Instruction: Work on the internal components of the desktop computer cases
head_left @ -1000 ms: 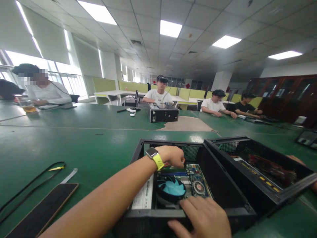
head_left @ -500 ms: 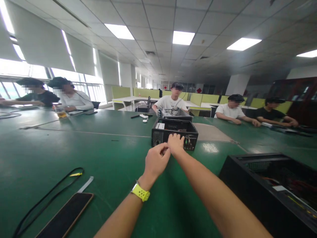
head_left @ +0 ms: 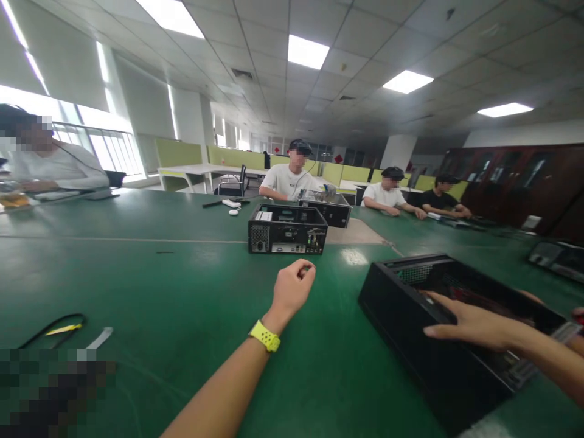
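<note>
My left hand [head_left: 292, 286], with a yellow-green watch strap on its wrist, is raised over the table in a loose fist. Its curled fingers hide what they hold, if anything. My right hand [head_left: 477, 321] reaches over the near rim of an open black computer case [head_left: 429, 347] at the right. Its fingers are inside the rim and its thumb is outside, against the wall. Beyond my left hand, untouched, another black computer case [head_left: 287, 234] lies open at the top, its port side facing me.
Another person's hand [head_left: 531, 297] is at the far side of the right case. Across the green table [head_left: 182, 292], a co-worker [head_left: 292, 179] sits behind a further case [head_left: 331, 210]. A cable [head_left: 55, 325] and a pale strip [head_left: 100, 337] lie at the left.
My right hand has left the middle case and moved right onto the rim of the right case. My left hand stays curled. The view has turned right.
</note>
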Tool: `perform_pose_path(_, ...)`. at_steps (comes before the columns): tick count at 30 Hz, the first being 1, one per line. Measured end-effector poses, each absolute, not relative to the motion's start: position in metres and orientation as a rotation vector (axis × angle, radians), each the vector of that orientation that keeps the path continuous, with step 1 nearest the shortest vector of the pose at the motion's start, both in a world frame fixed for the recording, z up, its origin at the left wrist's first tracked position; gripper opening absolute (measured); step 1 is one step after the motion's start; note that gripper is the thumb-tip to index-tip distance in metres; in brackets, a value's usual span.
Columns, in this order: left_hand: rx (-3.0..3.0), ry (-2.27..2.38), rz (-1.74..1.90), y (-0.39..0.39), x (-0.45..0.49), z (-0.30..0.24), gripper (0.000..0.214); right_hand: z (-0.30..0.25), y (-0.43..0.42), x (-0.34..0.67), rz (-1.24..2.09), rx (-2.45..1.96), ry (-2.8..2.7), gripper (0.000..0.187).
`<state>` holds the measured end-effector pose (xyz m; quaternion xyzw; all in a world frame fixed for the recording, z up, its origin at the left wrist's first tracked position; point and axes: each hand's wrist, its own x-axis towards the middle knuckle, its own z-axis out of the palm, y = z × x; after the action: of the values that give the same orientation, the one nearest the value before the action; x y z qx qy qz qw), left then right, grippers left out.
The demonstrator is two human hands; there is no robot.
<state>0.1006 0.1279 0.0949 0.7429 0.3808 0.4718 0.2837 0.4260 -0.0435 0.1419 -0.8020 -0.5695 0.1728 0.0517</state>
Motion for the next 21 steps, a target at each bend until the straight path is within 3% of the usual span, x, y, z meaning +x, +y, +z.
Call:
perform_pose_path(3,2.058,0.941,1.237,0.110,0.114,0.105,0.022,0.138,-0.059,0.430,0.675,-2.338,-1.656,0.089)
perform_pose_path(10,2.308,0.808,1.228,0.081,0.147,0.165,0.022,0.155,-0.075,0.330,0.558,-2.125,-1.860,0.082)
perform_pose_path(13,2.517,0.800,1.149,0.075,0.169,0.188,0.025,0.161,-0.075,0.271,0.925,-1.888,-1.808,0.082)
perform_pose_path(17,2.831,0.849,0.955,0.072,0.186,0.198,0.025,0.169,-0.035,0.230,1.458,-1.542,-1.921,0.059)
perform_pose_path(19,2.921,0.962,0.821,0.072,0.182,0.193,0.027,0.168,-0.006,0.230,1.245,-1.616,-2.320,0.045)
perform_pose_path(21,2.978,1.101,0.560,0.072,0.173,0.183,0.030,0.159,0.020,0.241,0.736,-1.848,-2.709,0.038)
